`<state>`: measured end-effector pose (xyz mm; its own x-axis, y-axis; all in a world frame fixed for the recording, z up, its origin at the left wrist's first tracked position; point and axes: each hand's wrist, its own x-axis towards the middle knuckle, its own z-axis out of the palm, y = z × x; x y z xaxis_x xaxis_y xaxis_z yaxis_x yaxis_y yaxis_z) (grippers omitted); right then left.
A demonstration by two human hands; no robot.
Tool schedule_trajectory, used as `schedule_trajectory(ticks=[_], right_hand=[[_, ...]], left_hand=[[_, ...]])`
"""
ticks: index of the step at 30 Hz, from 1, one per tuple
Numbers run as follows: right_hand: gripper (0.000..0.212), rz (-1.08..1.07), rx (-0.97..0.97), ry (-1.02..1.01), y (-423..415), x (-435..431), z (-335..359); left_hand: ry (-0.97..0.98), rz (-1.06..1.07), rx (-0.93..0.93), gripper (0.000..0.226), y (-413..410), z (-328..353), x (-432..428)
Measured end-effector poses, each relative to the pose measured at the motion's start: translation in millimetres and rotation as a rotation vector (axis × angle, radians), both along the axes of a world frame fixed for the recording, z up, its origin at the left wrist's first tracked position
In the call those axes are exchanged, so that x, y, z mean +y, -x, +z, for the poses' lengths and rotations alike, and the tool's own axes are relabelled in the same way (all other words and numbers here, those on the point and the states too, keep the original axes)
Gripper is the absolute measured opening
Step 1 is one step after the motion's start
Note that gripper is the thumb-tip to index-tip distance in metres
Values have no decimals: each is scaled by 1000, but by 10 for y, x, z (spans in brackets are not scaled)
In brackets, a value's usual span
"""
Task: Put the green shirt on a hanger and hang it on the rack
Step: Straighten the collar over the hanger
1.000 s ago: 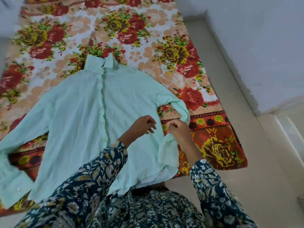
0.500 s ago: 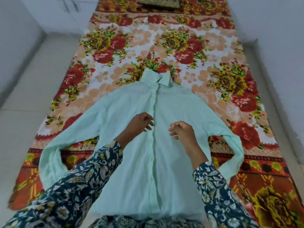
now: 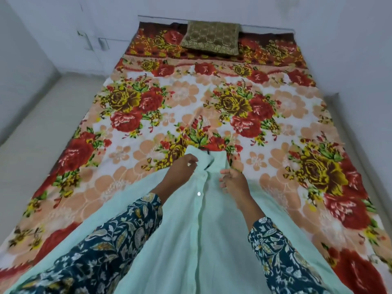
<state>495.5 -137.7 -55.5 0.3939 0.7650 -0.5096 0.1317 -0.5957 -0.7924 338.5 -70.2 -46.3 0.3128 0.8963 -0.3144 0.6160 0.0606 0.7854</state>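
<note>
The bed (image 3: 63,187), under a floral spread, filled most of the view, with a brown cushion (image 3: 211,38) lying at its far end against the wall. The green shirt (image 3: 191,240) lay flat and face up on the near half of the bed, buttoned down the front, its collar (image 3: 206,160) pointing toward the cushion and its body running back toward the person. No hanger and no rack showed in the view, so the hanging step looked not yet begun. The left hand (image 3: 182,169) rested at the left side of the collar with its fingers curled onto the cloth; the right hand (image 3: 232,181) sat at the right side, fingers bent against the collar edge. Whether either grip truly pinched the fabric or only pressed on it could not be told. The shirt looked light, thin and limp, likely to sag and fold when lifted and to slide off a smooth hanger. The collar and shoulder seams seemed the firmest parts, so those were probably the best places to hold while feeding a hanger in through the neck. A small button (image 3: 198,193) glinted on the placket just below the collar.
</note>
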Motion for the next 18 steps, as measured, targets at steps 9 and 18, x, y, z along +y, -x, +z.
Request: schedule_trajectory(ticks=[9, 18], right_hand=[[58, 23, -584, 225, -285, 1336, -907], [12, -98, -80, 299, -704, 1690, -1056]], left_hand=[[-191, -484, 588, 38, -629, -961, 1298], [-169, -33, 649, 36, -477, -1114, 1470]])
